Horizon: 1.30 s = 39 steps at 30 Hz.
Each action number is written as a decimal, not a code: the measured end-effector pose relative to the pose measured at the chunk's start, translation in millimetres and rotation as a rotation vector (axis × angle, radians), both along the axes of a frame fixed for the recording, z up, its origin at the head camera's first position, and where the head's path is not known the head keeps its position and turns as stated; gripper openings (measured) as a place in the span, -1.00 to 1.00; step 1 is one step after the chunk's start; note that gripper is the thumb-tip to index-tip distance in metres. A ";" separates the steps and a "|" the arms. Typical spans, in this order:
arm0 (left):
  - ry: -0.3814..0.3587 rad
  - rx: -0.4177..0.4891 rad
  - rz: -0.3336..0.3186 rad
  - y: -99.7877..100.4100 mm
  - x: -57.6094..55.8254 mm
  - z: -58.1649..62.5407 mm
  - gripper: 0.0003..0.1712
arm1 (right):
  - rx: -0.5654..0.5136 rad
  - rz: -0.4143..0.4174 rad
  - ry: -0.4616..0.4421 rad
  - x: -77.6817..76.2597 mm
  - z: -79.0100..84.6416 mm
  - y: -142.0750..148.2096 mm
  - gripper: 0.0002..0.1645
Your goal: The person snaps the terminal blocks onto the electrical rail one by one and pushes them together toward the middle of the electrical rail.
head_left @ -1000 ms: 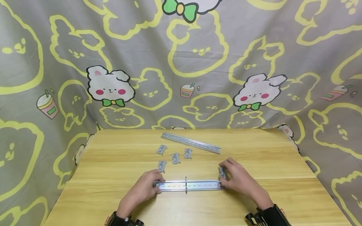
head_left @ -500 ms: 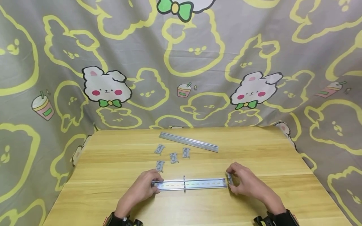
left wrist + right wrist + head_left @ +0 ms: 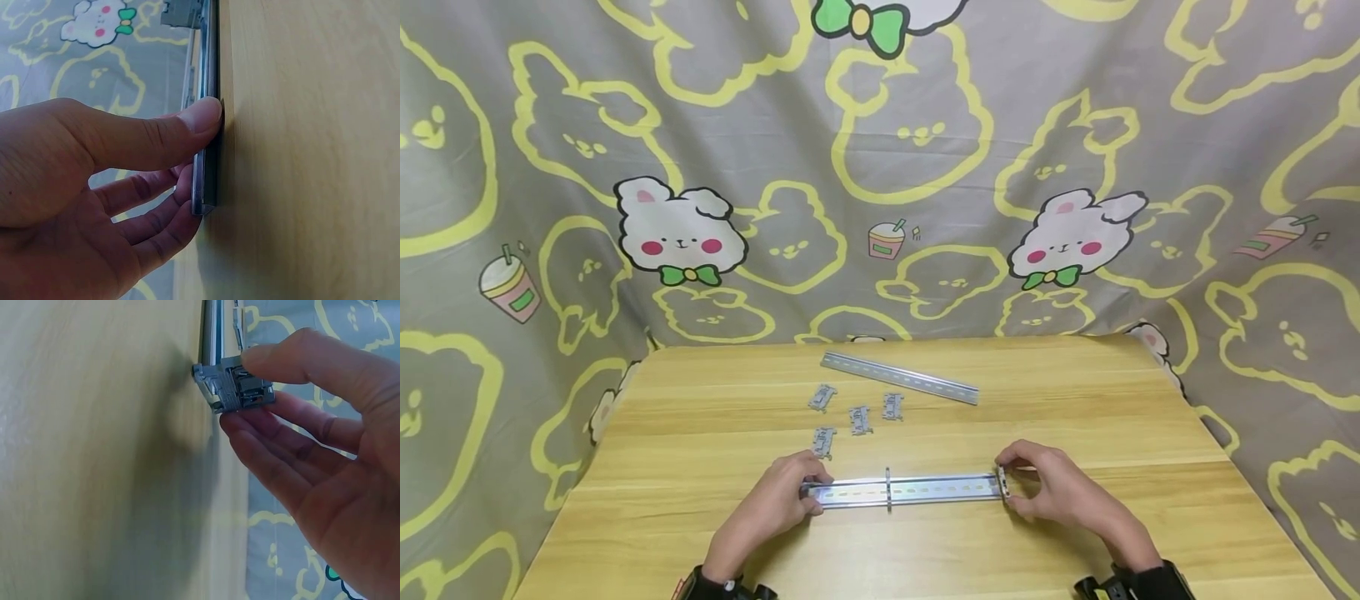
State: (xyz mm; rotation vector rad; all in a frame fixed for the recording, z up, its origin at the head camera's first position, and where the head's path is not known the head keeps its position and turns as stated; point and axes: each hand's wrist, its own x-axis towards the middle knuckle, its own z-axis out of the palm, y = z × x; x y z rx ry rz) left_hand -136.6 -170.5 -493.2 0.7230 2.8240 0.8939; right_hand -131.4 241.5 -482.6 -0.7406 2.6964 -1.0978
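A silver slotted DIN rail (image 3: 940, 488) lies crosswise near the front of the table. My left hand (image 3: 780, 493) pinches its left end, the thumb (image 3: 203, 115) on the near edge and the fingers along the far edge. One thin grey terminal block (image 3: 889, 490) stands upright across the rail about midway. At the rail's right end my right hand (image 3: 1054, 485) pinches another grey terminal block (image 3: 240, 387) between thumb and fingers. That block stands on edge across the rail's end, tilted in the right wrist view.
Several loose grey terminal blocks (image 3: 860, 420) lie flat on the wooden table (image 3: 715, 417) behind the rail. A second DIN rail (image 3: 901, 378) lies slanted farther back. A patterned grey curtain (image 3: 820, 208) rises behind the table and along both sides.
My right hand has moved right with its terminal block, past the rail's end, then brought the block against that end. The left hand keeps its grip on the rail.
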 end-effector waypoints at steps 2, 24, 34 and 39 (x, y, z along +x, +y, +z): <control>-0.003 0.004 0.001 -0.1 0.5 0.1 -0.70 | -0.030 0.003 -0.030 0.2 0.0 -0.2 -0.46; -0.008 0.015 0.009 -0.9 1.6 0.9 -0.71 | -0.195 0.017 -0.135 -5.9 -9.9 4.3 -0.42; 0.000 0.014 0.001 -0.7 1.7 1.3 -0.70 | -0.171 0.057 -0.057 -8.4 -13.4 -17.3 -0.44; -0.005 0.013 -0.001 0.1 1.8 1.2 -0.70 | -0.116 0.062 0.010 -9.9 -14.4 -30.7 -0.45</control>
